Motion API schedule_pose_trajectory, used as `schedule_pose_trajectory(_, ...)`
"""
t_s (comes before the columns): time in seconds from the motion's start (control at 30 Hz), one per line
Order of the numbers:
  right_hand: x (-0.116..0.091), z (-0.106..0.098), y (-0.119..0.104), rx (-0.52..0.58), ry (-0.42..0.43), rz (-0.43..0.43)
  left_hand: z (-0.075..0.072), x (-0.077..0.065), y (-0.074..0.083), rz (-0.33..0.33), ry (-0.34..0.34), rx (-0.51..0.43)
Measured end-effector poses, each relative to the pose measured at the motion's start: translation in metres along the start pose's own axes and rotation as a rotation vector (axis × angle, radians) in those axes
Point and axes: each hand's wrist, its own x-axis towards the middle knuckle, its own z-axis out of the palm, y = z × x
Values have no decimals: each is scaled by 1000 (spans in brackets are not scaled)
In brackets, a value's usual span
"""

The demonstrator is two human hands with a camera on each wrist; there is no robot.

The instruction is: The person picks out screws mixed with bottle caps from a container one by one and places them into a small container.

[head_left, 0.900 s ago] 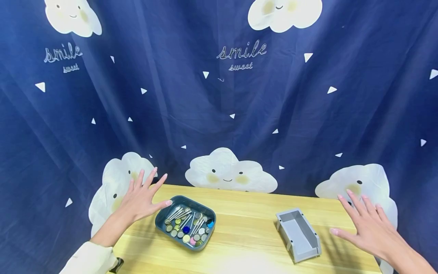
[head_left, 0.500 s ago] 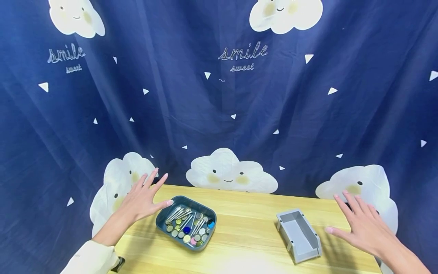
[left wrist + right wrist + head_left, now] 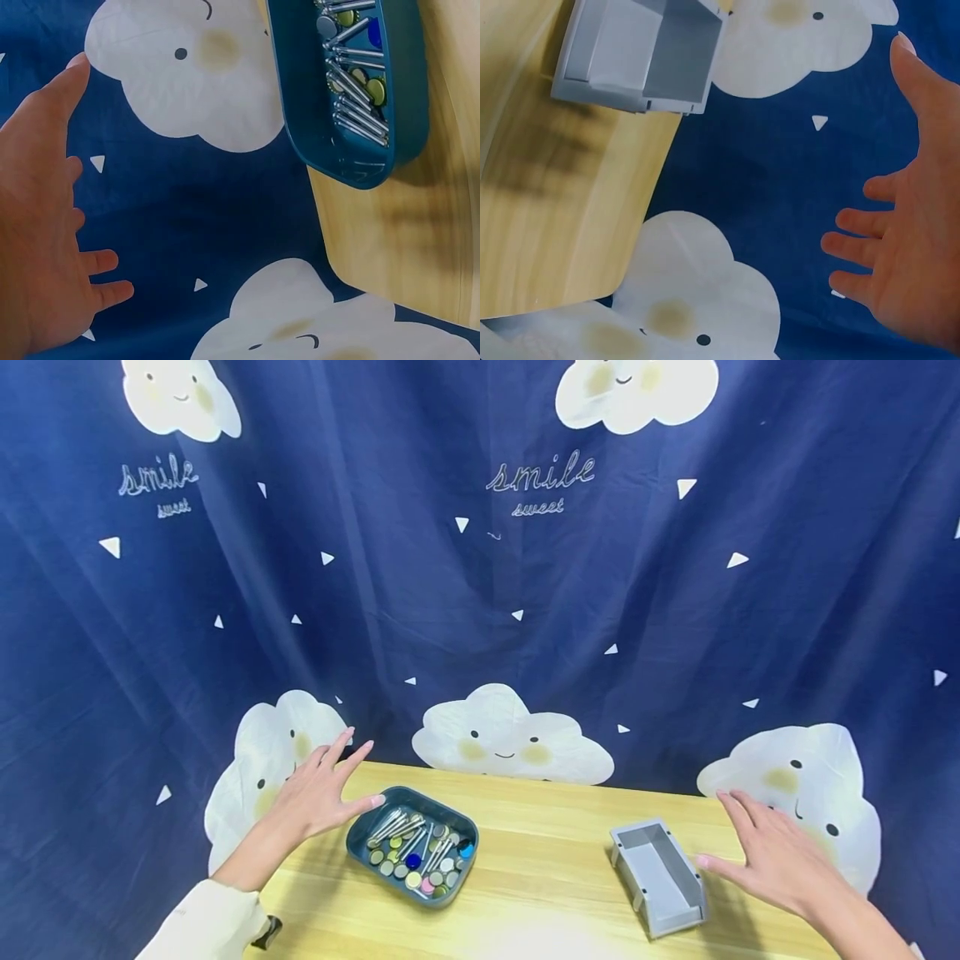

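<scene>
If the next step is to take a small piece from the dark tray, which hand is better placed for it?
Probably the left hand: it holds nothing and, in the head view, appears right at the edge of the dark tray. The right hand is farther away, beside the grey bin.

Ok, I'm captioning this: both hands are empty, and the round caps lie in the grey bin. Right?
Not quite: the head view shows the caps in the dark tray, not the grey bin; the left hand and right hand are empty.
</scene>
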Motion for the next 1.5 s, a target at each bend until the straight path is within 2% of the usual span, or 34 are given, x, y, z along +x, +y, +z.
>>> schedule_pose_trajectory(0.3,15,-1,-13,18,-103,45,4,1,-1,10,9,-6)
schedule_pose_trajectory(0.63,22,6,-25,65,-129,58,7,3,-4,2,-8,-21)
schedule_pose_trajectory(1.0,25,22,-34,110,-208,100,12,3,-4,17,6,-13)
schedule_pose_trajectory(1.27,30,32,-42,206,-309,142,17,7,-3,-3,-26,-42)
schedule_pose_trajectory(1.5,34,45,-49,238,-339,150,23,11,0,-10,-38,-54)
